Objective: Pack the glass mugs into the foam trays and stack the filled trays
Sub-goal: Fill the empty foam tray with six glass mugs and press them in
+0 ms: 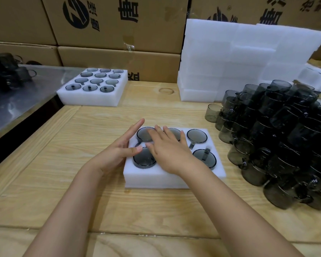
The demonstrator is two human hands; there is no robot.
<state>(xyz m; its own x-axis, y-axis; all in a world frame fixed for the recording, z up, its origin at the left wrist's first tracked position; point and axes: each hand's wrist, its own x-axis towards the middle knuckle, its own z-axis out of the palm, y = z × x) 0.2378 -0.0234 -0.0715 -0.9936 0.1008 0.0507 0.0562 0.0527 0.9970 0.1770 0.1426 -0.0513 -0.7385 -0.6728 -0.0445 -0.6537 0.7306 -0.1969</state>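
Mugs (96,81): twelve in far tray (78,99).

The left hand (117,147), reaching in from the near left, stands on edge with its palm facing right, fingers straight and pointing far, thumb stretched toward the right hand (168,152), which lies palm down just beside it, fingers straight, slightly spread, angled far-left.

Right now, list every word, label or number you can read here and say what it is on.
Upper brown cardboard boxes: big black Chinese characters, upside down, not legible enough to quote.
Round black logo on one of them: a symbol, no letters.
Lower brown cardboard box: black print, partly hidden, unreadable.
White foam trays, dark glass mugs, wooden table: no text.
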